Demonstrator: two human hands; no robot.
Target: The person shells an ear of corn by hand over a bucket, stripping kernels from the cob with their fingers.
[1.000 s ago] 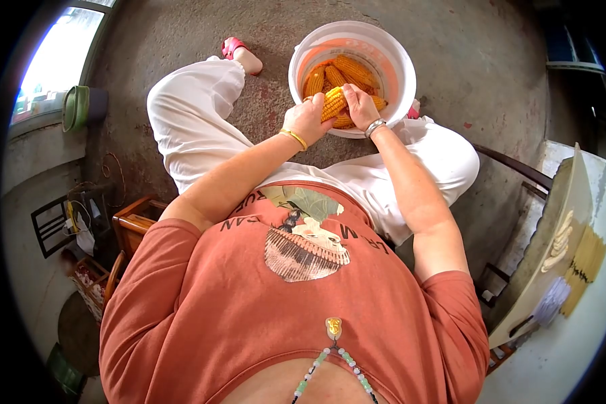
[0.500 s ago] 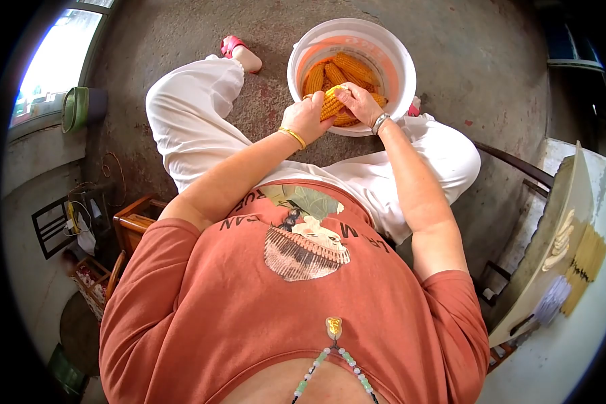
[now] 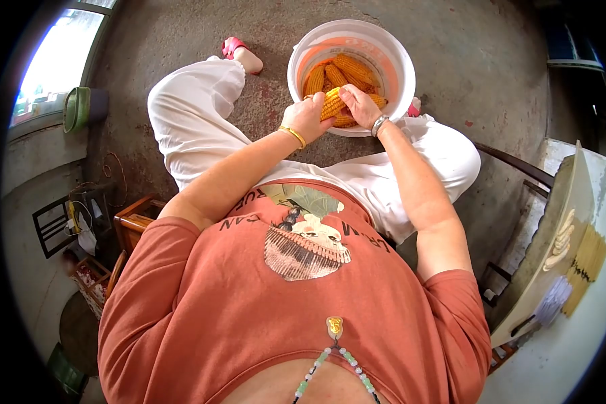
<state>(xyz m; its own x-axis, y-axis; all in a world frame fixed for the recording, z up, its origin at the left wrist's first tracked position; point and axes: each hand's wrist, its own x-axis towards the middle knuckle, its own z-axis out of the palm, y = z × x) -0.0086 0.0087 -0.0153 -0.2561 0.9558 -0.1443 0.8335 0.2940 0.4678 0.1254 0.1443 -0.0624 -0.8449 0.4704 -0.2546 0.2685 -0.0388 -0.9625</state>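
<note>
An ear of corn point(image 3: 331, 104) with yellow-orange kernels is held over the near side of a white bucket point(image 3: 405, 62). My left hand point(image 3: 306, 120), with a gold bangle at the wrist, is closed around the ear's left end. Against its upper right end presses my right hand point(image 3: 361, 108), closed, with a silver bangle on that wrist; the thumb lies on the kernels. Several more corn ears point(image 3: 354, 69) lie inside the bucket, below and beyond my hands. My fingers hide parts of the held ear.
The bucket stands on the concrete floor point(image 3: 262, 40) between my knees. At the right is a table point(image 3: 586, 323) with several flat items on it. A wooden chair point(image 3: 136, 219) stands to the left, and a green container point(image 3: 75, 110) is near the window.
My right hand has shifted slightly along the upper end of the ear, uncovering a bit more of the kernels there. My left hand keeps its hold, nearly still.
</note>
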